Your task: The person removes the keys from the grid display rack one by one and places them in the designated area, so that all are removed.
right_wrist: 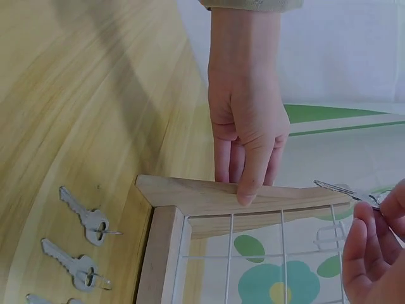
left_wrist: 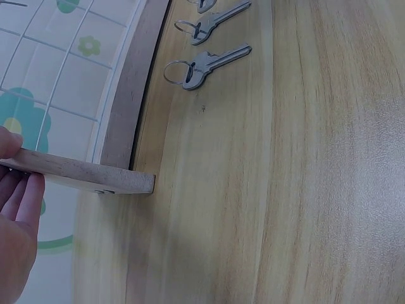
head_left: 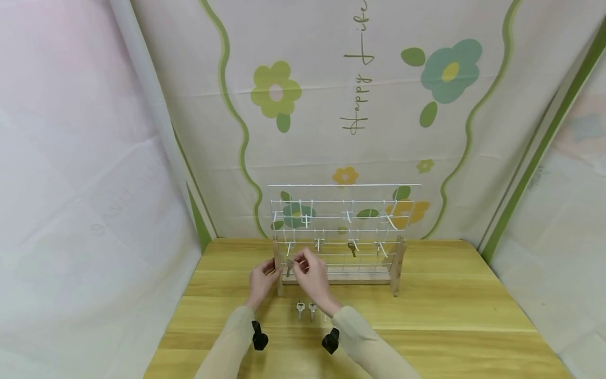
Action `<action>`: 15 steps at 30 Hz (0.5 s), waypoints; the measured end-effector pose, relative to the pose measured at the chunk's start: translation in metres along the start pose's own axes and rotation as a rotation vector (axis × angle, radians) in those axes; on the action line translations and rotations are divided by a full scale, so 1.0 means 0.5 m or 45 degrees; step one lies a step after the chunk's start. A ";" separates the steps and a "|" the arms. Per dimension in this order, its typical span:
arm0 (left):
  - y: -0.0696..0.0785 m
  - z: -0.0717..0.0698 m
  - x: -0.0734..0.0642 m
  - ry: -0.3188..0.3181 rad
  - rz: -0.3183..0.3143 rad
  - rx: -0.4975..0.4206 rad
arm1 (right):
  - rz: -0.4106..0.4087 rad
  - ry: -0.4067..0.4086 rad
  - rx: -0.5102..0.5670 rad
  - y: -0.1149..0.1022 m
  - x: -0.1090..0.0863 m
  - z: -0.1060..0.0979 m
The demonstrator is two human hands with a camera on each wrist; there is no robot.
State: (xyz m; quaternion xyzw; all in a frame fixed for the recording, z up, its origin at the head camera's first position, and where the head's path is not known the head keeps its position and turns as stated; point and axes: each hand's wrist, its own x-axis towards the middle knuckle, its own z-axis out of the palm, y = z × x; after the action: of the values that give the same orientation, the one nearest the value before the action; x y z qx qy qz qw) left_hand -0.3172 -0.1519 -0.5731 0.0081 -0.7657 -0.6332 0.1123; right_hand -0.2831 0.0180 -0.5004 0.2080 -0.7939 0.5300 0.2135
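A white wire rack (head_left: 344, 185) with hooks stands on wooden feet. My left hand (head_left: 261, 284) holds its left wooden post (right_wrist: 209, 194), thumb on one side and fingers on the other. Between the thumb and fingertips of my right hand (head_left: 312, 276) is a silver key (right_wrist: 335, 187), pinched near its ring end, its blade sticking out toward the post. The right hand is in front of the rack's lower left hooks. On the table before the rack lie several silver keys, among them one key (left_wrist: 218, 62) with a thin ring and another key (right_wrist: 76, 263) beside it.
A brownish key (head_left: 352, 249) hangs from a lower hook right of the middle. More bare hooks stick out along the upper row. The wooden table (head_left: 440, 305) runs up to a flower-printed cloth (head_left: 307, 147) behind the rack, with pale cloth on both sides.
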 end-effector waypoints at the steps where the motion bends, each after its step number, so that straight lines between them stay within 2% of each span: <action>1: 0.001 0.000 0.000 -0.002 -0.006 -0.005 | 0.006 -0.003 0.005 0.002 -0.003 -0.003; 11: 0.004 0.001 0.002 -0.008 -0.036 0.002 | 0.035 0.020 -0.085 0.062 -0.046 -0.039; 15: 0.030 -0.002 -0.009 -0.028 -0.032 -0.032 | 0.086 0.015 -0.120 0.088 -0.061 -0.061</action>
State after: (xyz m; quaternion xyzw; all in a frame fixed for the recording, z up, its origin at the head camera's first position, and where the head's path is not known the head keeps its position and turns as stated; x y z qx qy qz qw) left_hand -0.3105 -0.1490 -0.5590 0.0094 -0.7586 -0.6443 0.0959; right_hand -0.2788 0.0653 -0.5401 0.1678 -0.8232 0.5002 0.2097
